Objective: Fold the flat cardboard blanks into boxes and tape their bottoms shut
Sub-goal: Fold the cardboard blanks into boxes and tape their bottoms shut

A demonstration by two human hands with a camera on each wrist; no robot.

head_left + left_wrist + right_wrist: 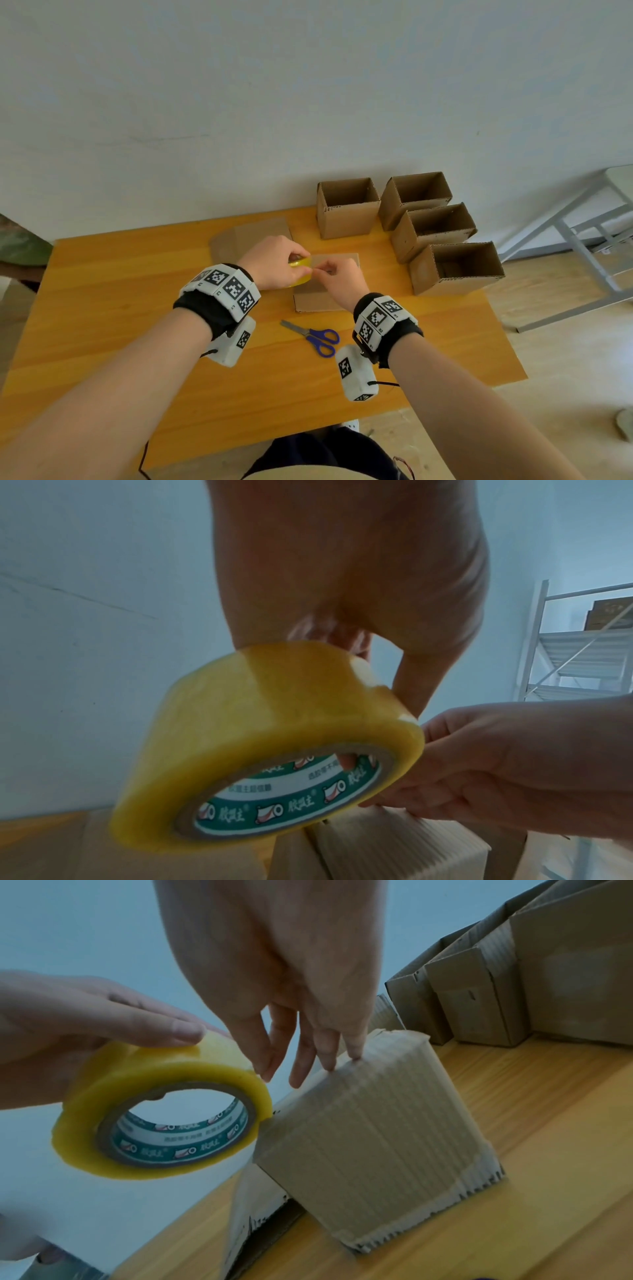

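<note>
Left hand [274,262] grips tape roll [300,271]; right hand [337,279] seemingly pinches its hidden end.

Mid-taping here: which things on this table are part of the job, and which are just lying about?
In the job:
- tape roll, held by the left hand
- right hand picking at the roll
- upturned box
- flat blank
- four folded boxes
- scissors

Lying about:
- metal shelf frame

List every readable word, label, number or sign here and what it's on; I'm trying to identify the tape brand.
Tape roll, inner core band: green and white with Chinese characters and a roll logo repeated; too blurred to quote.
Wrist bands: black-and-white square marker codes; tiny characters beside them, too small to read.
Cardboard boxes and scissors: no text visible.
</note>
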